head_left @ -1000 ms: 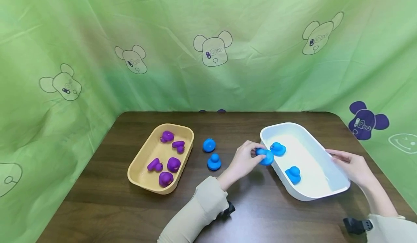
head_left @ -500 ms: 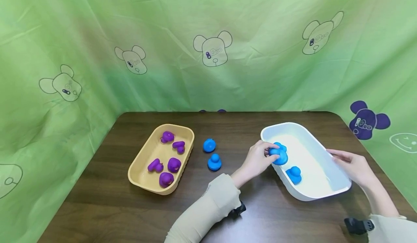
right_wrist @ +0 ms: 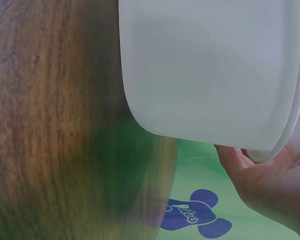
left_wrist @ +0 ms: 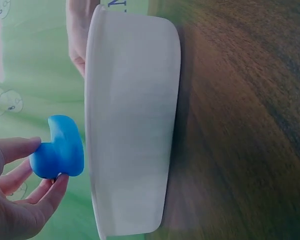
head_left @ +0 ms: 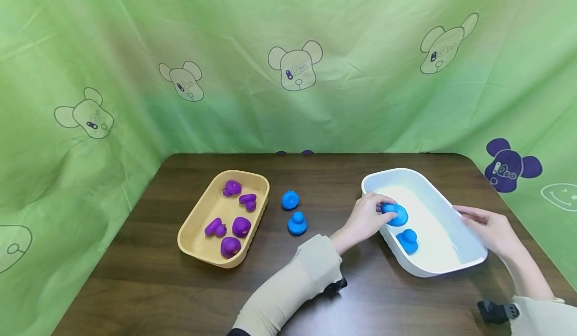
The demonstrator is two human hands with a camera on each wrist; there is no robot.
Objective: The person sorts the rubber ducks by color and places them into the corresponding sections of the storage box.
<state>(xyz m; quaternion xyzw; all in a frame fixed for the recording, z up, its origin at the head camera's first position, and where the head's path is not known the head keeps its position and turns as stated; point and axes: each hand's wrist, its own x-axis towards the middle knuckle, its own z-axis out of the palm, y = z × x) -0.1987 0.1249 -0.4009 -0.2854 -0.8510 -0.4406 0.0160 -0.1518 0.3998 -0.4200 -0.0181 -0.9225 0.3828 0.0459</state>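
My left hand [head_left: 367,215] pinches a blue rubber duck [head_left: 398,216] between thumb and fingertips. In the left wrist view, that duck [left_wrist: 60,150] is held just above the rim of a white plastic tub [left_wrist: 130,125]. My right hand [head_left: 491,230] grips the right rim of the tub [head_left: 435,231], its fingers at the outer side in the right wrist view. Inside the tub, a second blue duck [head_left: 407,241] lies near the left wall. Another blue duck there is hidden behind the held one.
Two blue ducks [head_left: 297,223] stand on the dark wooden table [head_left: 149,286], left of my left arm. Further left is a yellow tub [head_left: 193,243] with several purple ducks [head_left: 230,247]. A green curtain [head_left: 234,120] hangs behind the table.
My left hand has carried the blue duck rightward from the white tub's left rim to over its inside. The duck lying there is now covered from view. My right hand stays at the rim.
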